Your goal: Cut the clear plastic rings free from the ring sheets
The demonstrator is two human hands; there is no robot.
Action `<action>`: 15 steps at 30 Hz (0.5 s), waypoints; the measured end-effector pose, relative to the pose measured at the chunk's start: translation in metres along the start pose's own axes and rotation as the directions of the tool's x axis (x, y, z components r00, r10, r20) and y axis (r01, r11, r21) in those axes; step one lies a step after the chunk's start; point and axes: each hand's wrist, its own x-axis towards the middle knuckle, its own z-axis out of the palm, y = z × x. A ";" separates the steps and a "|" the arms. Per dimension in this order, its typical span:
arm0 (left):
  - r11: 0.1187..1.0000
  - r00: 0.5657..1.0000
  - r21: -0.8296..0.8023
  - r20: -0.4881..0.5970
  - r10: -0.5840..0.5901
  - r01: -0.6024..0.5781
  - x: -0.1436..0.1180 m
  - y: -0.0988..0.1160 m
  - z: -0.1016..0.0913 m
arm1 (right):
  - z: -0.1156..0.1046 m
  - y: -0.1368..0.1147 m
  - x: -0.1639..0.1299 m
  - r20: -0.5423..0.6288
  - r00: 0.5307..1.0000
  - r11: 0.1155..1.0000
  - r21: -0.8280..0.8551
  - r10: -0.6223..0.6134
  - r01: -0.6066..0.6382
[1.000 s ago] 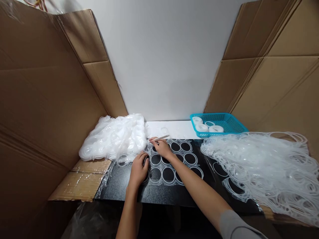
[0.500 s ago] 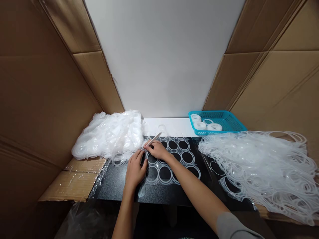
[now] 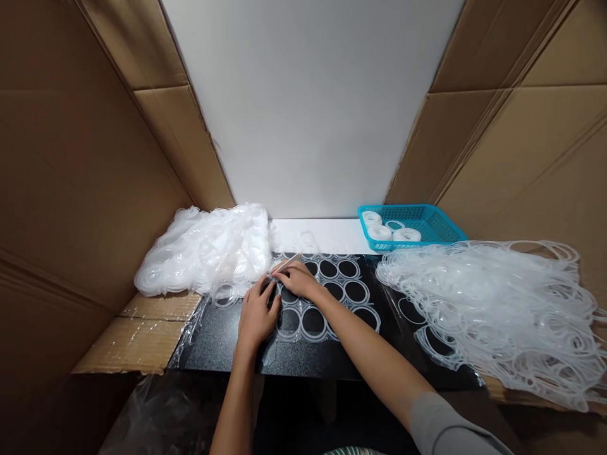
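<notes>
A translucent sheet of joined rings (image 3: 332,297) lies flat on the black work surface (image 3: 222,341). My left hand (image 3: 255,313) presses down on the sheet's left edge, fingers spread. My right hand (image 3: 296,278) grips a thin pale stick-like tool (image 3: 286,264) whose tip points at the sheet's upper left corner, close to my left fingertips. Both forearms reach in from the bottom of the picture.
A heap of white translucent scraps (image 3: 208,253) lies at the left. A large tangle of clear rings (image 3: 493,309) covers the right side. A teal basket (image 3: 410,225) with white rings stands at the back right. Cardboard walls (image 3: 71,177) enclose both sides.
My head has tilted, so everything sits higher in the picture. My right hand has turned the tool more upright and drawn nearer my left hand, which has crept up the sheet's edge.
</notes>
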 end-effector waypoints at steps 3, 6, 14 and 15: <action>1.000 1.000 0.011 0.010 0.001 -0.001 0.000 0.001 -0.001 | 0.000 0.001 0.000 -0.016 1.000 1.000 -0.013 0.026 -0.026; 1.000 1.000 0.019 0.016 -0.001 0.001 0.000 0.001 -0.001 | 0.000 0.002 0.001 -0.011 1.000 1.000 -0.005 0.013 -0.013; 0.999 1.000 0.038 0.028 -0.009 0.008 0.002 0.003 -0.001 | 0.003 -0.002 -0.002 -0.026 0.996 0.988 -0.132 -0.080 0.076; 0.999 1.000 0.040 0.029 -0.008 0.007 0.001 0.004 -0.001 | 0.004 -0.003 -0.002 -0.052 0.995 0.986 -0.150 -0.083 0.075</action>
